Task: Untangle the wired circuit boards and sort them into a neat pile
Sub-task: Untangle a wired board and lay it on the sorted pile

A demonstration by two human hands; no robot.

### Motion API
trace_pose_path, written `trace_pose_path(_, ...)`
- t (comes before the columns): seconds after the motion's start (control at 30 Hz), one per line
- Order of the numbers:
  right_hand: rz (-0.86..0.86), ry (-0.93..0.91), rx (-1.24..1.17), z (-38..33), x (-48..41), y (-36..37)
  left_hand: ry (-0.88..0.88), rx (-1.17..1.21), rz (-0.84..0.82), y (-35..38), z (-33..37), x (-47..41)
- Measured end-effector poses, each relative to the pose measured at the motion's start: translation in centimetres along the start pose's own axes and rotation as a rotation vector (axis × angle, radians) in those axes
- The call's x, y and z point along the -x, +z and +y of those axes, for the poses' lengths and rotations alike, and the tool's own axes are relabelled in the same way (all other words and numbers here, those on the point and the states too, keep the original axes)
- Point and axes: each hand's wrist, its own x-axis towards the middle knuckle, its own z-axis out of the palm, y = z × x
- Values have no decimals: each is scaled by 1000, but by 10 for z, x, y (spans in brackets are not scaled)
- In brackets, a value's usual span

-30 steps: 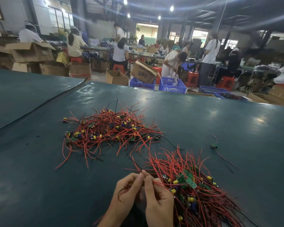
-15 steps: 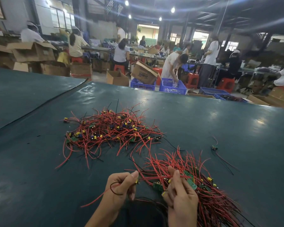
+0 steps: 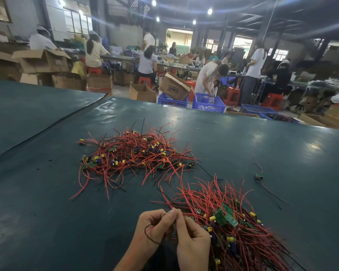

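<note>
One broad green table carries a loose tangled heap of red-wired boards farther off and a denser near heap. At its left edge, left hand and right hand meet, fingertips pinching thin wires. One stray board lies apart.

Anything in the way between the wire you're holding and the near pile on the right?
Nothing visible does. The left hand and right hand pinch the wire right at the left edge of the near pile.
</note>
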Motion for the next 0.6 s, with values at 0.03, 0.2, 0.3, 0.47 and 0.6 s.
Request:
trace_pose_path(0.03, 16, 3, 12, -1, 0, 0, -3, -10, -17, 0, 1, 0)
trace_pose_path(0.2, 146, 44, -91, -12, -6, -13, -48, 12, -19, -6, 8, -2)
trace_pose_path(0.3, 253, 87, -278, -17, -16, -27, -68, 55, 10, -12, 9, -4)
trace_pose_path(0.47, 259, 23, -294, -15, -13, -24, -166, 110, 123, -13, 8, -4)
trace_pose_path(0.6, 252, -52, -203, -11, -10, -21, -208, 186, 161, -14, 9, -6)
